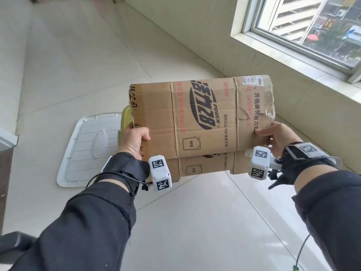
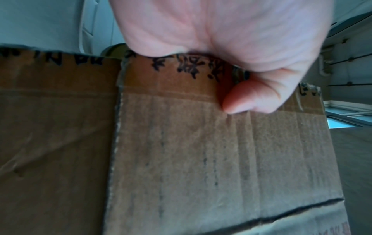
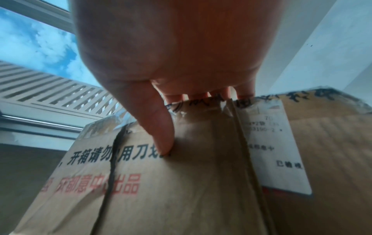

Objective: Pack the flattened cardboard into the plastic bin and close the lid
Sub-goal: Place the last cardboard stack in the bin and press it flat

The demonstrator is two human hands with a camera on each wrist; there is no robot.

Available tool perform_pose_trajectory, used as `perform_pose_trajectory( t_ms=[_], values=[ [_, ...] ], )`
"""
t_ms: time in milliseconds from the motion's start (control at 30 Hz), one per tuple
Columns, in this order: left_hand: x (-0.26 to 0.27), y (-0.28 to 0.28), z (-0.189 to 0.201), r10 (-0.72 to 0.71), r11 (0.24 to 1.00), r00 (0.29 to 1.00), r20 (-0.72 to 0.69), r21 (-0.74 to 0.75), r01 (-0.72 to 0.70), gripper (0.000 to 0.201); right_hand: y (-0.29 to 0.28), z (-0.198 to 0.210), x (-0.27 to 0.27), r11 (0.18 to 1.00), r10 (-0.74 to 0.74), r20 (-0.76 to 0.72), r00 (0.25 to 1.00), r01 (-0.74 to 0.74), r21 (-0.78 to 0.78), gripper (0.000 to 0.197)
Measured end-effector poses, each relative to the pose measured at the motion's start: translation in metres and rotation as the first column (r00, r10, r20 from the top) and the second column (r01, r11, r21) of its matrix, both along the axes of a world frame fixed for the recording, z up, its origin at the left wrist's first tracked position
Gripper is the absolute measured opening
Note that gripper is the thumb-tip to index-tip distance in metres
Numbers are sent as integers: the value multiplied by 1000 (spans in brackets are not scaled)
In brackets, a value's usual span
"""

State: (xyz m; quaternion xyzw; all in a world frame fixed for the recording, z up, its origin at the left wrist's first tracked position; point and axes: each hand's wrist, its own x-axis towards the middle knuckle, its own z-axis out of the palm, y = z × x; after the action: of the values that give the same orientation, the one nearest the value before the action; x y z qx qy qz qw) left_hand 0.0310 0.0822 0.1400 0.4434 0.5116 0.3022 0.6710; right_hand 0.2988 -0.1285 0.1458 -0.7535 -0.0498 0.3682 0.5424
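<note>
We hold the flattened cardboard up above the floor. Our left hand clamps its left edge, thumb on top; our right hand pinches the right edge. The lid lies on the floor, left.

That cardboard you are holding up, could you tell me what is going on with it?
A person holds a flattened cardboard box up in the air, the left hand gripping its left edge and the right hand pinching its right edge. The white lid lies on the floor to the left. Only a yellow-green edge of the bin peeks out behind the cardboard, so nothing is packed yet.
</note>
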Motion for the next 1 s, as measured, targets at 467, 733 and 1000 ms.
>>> perform_pose_trajectory(
  t_ms=[467, 733, 1000],
  values=[
    [-32, 59, 27, -8, 1000, 999, 36, 1, 8, 28, 77, 35, -29, 1000, 15, 95, 995, -15, 1, 52],
    [-8, 73, 11, -26, 1000, 998, -50, 14, 27, 19, 106, 19, -3, 998, 26, 126, 992, -19, -54, 53],
    [14, 74, -16, 38, 997, 967, -252, 69, -21, 12, 134, -20, 23, 966, 104, 67, 992, -85, -246, 41]
  ],
)
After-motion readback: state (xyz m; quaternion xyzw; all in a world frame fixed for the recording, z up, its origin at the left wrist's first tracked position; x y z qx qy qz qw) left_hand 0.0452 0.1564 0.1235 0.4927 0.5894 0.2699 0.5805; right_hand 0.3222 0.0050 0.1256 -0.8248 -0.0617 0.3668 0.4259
